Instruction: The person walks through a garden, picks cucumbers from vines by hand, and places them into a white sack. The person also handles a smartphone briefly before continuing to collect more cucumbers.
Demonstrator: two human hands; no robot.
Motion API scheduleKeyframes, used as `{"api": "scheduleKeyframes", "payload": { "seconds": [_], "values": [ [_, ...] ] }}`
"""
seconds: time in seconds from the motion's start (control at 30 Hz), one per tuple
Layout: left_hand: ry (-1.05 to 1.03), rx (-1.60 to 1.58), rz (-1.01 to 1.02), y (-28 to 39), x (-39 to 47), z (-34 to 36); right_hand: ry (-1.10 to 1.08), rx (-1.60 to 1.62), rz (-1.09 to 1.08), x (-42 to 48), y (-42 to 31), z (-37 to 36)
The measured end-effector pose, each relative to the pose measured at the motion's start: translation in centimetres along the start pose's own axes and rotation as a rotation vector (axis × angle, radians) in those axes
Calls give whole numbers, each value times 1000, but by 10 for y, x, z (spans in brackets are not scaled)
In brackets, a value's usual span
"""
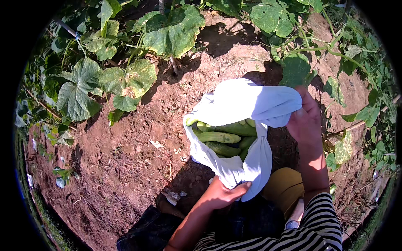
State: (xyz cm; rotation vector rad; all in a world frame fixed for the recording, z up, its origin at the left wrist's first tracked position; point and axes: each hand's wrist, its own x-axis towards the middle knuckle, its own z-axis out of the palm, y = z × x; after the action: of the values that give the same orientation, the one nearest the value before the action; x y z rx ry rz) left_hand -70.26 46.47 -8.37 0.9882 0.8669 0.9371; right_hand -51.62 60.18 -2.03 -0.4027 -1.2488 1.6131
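Note:
A white cloth bag [240, 98] hangs in front of me with its mouth spread wide. Inside lie several green cucumbers [220, 137], some pale and some darker, piled on one another. My left hand [226, 193] grips the near edge of the cloth, its thumb pressed on top of the fabric. On the far right, my right hand [304, 117] pinches a bunched corner of the bag, with its fingertips partly in shade. The bottom of the bag is hidden from this angle.
Cucumber vines with broad, yellow-spotted leaves [174, 31] grow along the far side and left. More vines [301, 47] trail over thin stakes at the right. Dry reddish soil [125, 163] lies between them. Something yellow [284, 188] sits beneath my right forearm.

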Motion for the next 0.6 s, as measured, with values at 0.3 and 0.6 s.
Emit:
{"api": "scheduleKeyframes", "payload": {
  "seconds": [0.3,0.6],
  "values": [
    [46,-824,-30,-41,26,15,-480,-593,242,-82,-7,56],
    [-281,-1583,-160,-5,29,19,-509,-908,75,-90,-6,76]
  ]
}}
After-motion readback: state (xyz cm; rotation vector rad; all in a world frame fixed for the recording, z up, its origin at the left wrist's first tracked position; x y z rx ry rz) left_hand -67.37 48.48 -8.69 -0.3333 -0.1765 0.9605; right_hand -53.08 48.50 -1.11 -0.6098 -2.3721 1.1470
